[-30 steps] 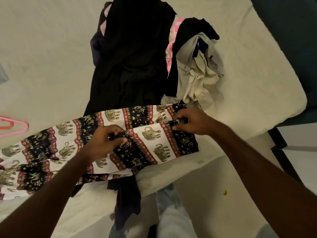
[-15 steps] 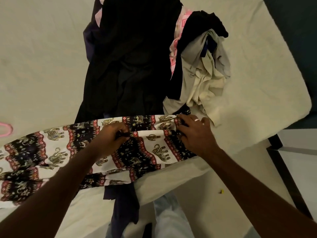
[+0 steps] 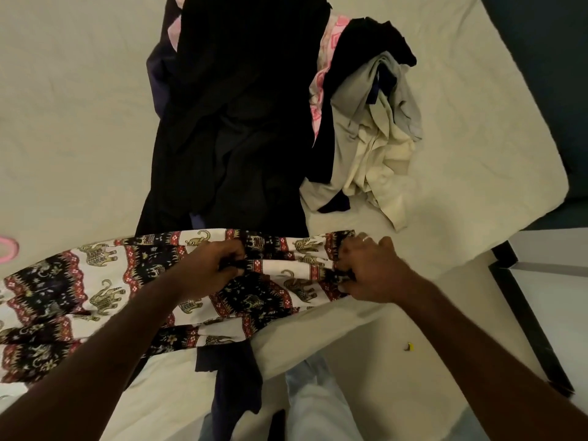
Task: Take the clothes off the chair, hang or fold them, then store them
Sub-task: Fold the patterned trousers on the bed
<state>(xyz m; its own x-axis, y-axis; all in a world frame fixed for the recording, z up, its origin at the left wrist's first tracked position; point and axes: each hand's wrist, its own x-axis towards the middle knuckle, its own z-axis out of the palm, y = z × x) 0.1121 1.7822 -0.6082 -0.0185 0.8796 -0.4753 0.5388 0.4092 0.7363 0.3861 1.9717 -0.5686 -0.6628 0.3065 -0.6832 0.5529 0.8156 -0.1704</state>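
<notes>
An elephant-print garment [image 3: 95,281] in black, white and red lies spread across the near edge of the bed [image 3: 79,106]. My left hand [image 3: 210,268] pinches a fold of it near its middle. My right hand [image 3: 366,268] grips its right end, fingers curled into the fabric. Beyond the print garment lies a big black garment [image 3: 241,122]. To the right of that is a heap with a cream and grey piece [image 3: 372,148], a black piece [image 3: 366,52] and a pink-patterned piece [image 3: 321,90].
A dark navy cloth [image 3: 235,383] hangs over the bed's front edge below the print garment. A pink hanger [image 3: 8,249] shows at the left border. A black-framed white surface [image 3: 556,297] stands at the right. A small yellow scrap [image 3: 409,346] lies on the floor.
Both hands have gathered the print garment's right part into tighter folds. My right hand has curled down onto the garment's end. The view has shifted forward slightly.
</notes>
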